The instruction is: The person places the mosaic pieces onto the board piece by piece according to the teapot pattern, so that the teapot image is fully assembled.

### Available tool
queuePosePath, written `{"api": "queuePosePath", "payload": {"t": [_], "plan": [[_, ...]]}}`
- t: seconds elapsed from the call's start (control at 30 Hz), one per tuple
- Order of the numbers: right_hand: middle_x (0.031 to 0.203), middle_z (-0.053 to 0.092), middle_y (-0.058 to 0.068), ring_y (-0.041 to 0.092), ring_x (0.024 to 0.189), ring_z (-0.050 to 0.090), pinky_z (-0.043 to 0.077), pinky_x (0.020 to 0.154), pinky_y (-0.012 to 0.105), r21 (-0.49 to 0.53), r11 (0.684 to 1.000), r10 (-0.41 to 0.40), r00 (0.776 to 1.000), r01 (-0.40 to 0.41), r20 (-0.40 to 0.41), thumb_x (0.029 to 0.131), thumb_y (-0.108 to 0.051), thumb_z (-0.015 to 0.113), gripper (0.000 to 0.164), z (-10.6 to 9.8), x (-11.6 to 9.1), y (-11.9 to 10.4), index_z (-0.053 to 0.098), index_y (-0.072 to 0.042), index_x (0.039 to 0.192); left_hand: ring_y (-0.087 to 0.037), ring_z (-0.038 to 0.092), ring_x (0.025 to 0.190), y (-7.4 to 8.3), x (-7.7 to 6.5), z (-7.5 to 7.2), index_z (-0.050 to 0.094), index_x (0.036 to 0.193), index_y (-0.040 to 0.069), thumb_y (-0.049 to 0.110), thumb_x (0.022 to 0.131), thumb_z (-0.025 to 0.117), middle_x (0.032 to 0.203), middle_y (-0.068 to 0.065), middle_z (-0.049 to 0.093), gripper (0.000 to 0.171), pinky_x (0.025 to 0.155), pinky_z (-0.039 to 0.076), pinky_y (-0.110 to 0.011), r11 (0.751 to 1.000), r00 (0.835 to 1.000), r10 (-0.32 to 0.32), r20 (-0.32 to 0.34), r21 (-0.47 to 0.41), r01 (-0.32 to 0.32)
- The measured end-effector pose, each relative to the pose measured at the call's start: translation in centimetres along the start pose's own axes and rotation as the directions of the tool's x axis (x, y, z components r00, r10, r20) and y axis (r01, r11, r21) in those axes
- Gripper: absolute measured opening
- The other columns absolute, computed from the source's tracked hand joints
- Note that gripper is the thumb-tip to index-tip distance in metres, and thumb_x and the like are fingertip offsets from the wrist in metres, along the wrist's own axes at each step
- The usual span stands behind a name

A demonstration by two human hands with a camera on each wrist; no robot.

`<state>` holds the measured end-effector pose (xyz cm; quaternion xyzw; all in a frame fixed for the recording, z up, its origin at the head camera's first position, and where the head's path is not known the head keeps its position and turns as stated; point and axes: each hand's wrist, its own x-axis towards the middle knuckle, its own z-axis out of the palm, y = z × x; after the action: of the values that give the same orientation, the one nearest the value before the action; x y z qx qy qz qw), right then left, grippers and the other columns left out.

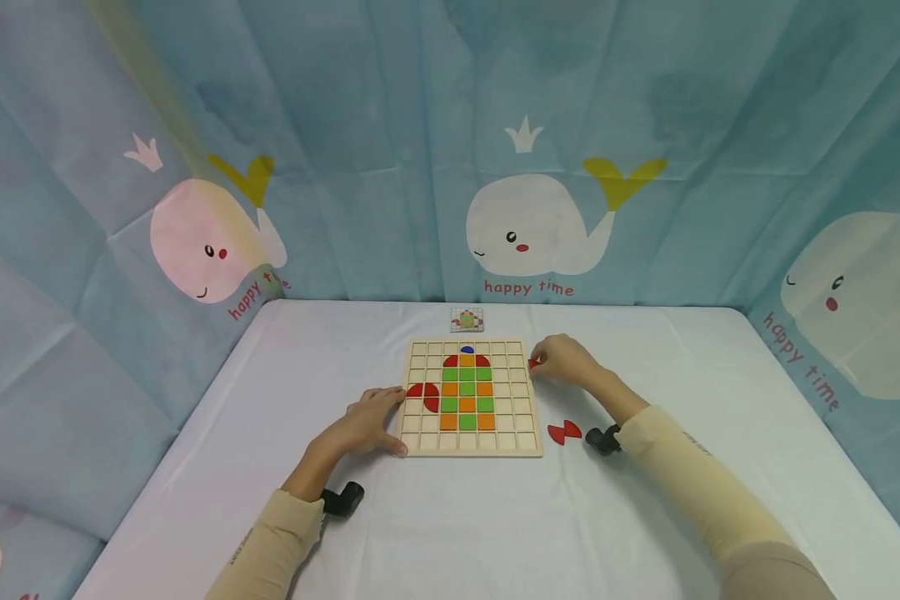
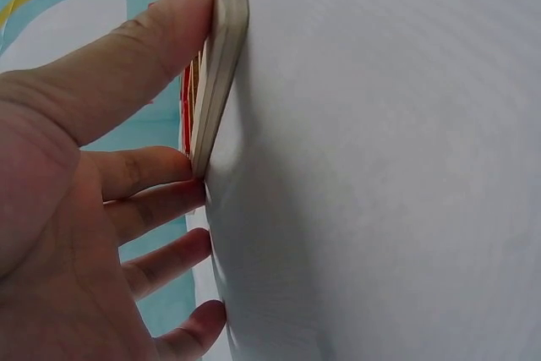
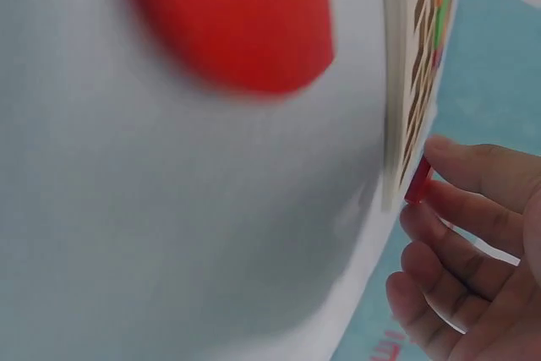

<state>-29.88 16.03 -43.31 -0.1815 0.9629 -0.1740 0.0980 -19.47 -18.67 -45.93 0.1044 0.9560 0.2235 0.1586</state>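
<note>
A square wooden grid board lies on the table, with green, orange, red and blue tiles set in its cells. Along its left edge rests my left hand, fingers spread and thumb near the front corner; the left wrist view shows the thumb against the board's side. My right hand, just beyond the right edge, pinches a small red tile between thumb and forefinger; most of that tile is hidden. Two red quarter-circle tiles lie touching on the cloth right of the board.
Behind the board lies a small picture card with a coloured grid pattern. A white cloth covers the table. Blue whale-print curtains hang at the back and sides. Each wrist carries a black camera.
</note>
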Motion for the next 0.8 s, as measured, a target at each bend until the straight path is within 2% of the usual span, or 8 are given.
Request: {"api": "queuePosePath", "payload": {"t": [0.57,0.8], "plan": [[0.086,0.07,0.006,0.018,0.076,0.056,0.052,0.077,0.032,-0.041,0.996,-0.078,0.996,0.079,0.039,0.085,-0.021,0.075,0.019,1.7,1.6,-3.9,0.074,-0.005,0.096,-0.037,0.028,0.143,-0.1,0.0,0.1,0.039,0.149,0.007,0.028,0.069,0.088,0.156,-0.013,0.035,0.096,0.112,0.026,-0.063,1.0,1.0,0.013,-0.005,0.004,-0.013],[0.091,0.072,0.007,0.018,0.08,0.059,0.054,0.082,0.034,-0.044,0.996,-0.073,0.995,0.076,0.064,0.087,-0.02,0.072,0.021,2.1,2.2,-4.7,0.074,-0.004,0.1,-0.038,0.029,0.142,0.1,0.0,-0.1,0.039,0.149,0.006,0.029,0.068,0.088,0.156,-0.014,0.035,0.097,0.111,0.025,-0.065,1.0,1.0,0.015,-0.007,0.009,-0.015]]}}
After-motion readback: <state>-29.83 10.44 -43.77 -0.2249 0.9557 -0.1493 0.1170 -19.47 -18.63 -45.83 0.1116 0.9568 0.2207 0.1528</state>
